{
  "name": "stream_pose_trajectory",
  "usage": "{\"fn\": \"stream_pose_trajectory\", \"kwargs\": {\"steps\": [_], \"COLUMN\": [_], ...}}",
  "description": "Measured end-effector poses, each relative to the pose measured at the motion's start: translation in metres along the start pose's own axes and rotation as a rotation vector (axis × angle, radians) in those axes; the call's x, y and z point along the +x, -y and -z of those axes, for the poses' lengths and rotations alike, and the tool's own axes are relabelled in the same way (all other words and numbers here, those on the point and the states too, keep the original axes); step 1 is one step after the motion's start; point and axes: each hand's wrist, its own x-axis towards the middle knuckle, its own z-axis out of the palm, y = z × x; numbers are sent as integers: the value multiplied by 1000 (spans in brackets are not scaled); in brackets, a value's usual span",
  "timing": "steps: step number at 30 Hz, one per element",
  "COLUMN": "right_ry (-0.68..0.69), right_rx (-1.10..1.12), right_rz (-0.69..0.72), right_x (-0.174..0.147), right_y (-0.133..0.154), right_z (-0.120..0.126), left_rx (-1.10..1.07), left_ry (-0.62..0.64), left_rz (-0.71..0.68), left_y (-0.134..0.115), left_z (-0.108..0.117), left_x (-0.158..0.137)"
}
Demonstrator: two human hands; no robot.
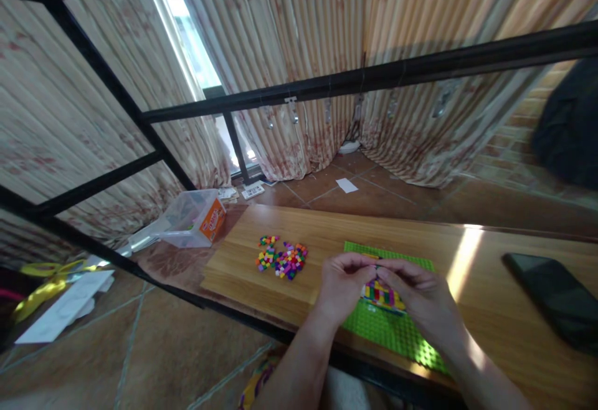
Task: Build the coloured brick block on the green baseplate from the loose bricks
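On the wooden table lies a bright green studded baseplate (374, 326) carrying a block of multicoloured toy bricks (384, 295). Over these bricks, my left hand (343, 284) and my right hand (420, 295) meet with fingertips pinched together. Something small and dark shows between the fingertips, too small to name. The fingers cover the far part of the brick block. To the left of my hands, a loose heap of small coloured bricks (291, 262) is spread on the wood.
A phone (551, 295) rests at the table's right. Beyond the left end of the wooden table (233, 260) stands a clear plastic bin (180, 235) with an orange label. A black metal bar (327, 88) crosses in front of the curtains (280, 17). White paper (346, 185) lies on the floor.
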Motion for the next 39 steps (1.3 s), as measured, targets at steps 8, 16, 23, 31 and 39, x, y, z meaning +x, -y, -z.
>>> {"fn": "stream_pose_trajectory", "kwargs": {"steps": [8,16,23,31,39], "right_ry": [29,-71,-137,-125,-50], "right_rx": [120,158,-3,-164,-104], "right_rz": [-21,12,134,211,199], "right_x": [-2,8,4,1,1], "right_y": [6,1,2,3,4], "right_z": [2,11,-1,-13,-11], "left_rx": [-104,-170,-311,-389,-477], "left_ry": [44,67,78,104,126], "left_rz": [60,257,351,391,380], "left_y": [-6,-5,-7,-8,-8], "left_z": [0,0,-2,0,4], "left_x": [-4,-5,-3,-3,0]}}
